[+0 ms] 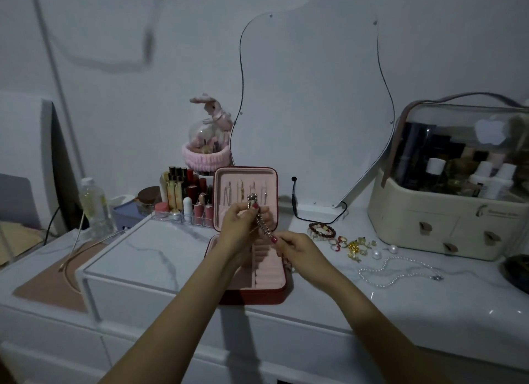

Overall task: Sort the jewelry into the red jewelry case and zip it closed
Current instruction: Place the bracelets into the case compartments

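The red jewelry case [257, 293] lies open on the white dresser, its pink-lined lid [246, 173] standing upright with several pieces hanging inside. Over the case I hold a silver chain bracelet [264, 226] stretched between both hands. My left hand [240, 229] pinches its upper end, where a small charm sits. My right hand [294, 247] pinches the lower end. To the right on the dresser lie a red bead bracelet [322, 230], several rings [339, 242], yellow pieces [356, 247], loose pearls [383, 252] and a pearl necklace [398, 272].
A lipstick organizer [186, 197] stands left of the lid, with a raised marble-top box [137, 252] in front of it. A wavy mirror [312, 103] stands behind. A cream cosmetics box [455, 194] fills the right side. A clear bottle [93, 203] stands far left.
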